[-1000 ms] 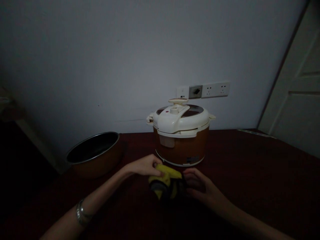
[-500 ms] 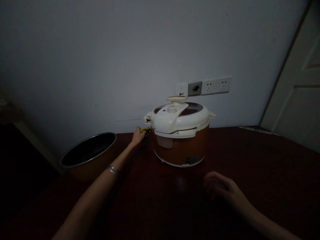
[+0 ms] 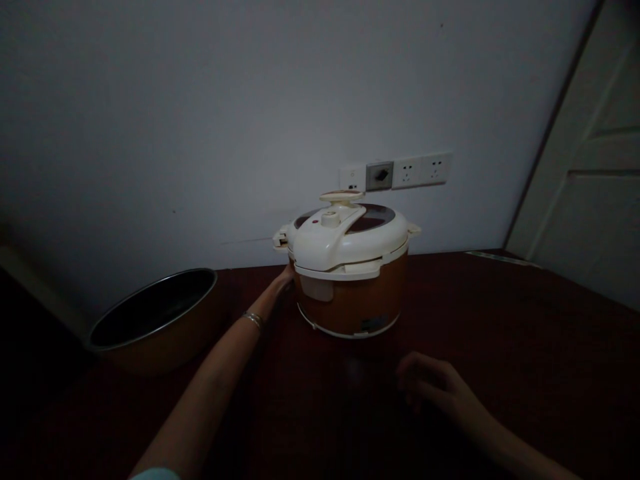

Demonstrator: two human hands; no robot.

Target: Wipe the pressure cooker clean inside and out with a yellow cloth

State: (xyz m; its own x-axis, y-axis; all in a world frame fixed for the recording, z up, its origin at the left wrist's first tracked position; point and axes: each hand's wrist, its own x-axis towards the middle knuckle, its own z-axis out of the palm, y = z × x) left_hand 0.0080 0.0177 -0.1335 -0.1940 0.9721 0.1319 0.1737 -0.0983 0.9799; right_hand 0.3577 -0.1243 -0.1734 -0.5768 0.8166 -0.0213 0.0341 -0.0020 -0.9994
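Observation:
A pressure cooker (image 3: pixel 350 293) with a brown-orange body and a cream lid stands upright on the dark red table, its lid on. My left hand (image 3: pixel 287 275) reaches round the left rear side of the cooker. Its fingers are hidden behind the body, so what they hold cannot be seen. Low over the table, in front of the cooker's right side, is my right hand (image 3: pixel 433 381). Its fingers are loosely bent, with a gap between thumb and fingers and nothing in them.
A large brown pot (image 3: pixel 165 343) with a dark inside and a metal rim stands on the left. A row of wall sockets (image 3: pixel 407 172) is behind the cooker. The table (image 3: pixel 500 320) meets the wall at the back. On the right is a white door (image 3: pixel 590 200).
My left hand, which held a small yellow thing with a dark end beside the cooker, has moved right and behind it. My right hand stays much the same. The view has shifted slightly.

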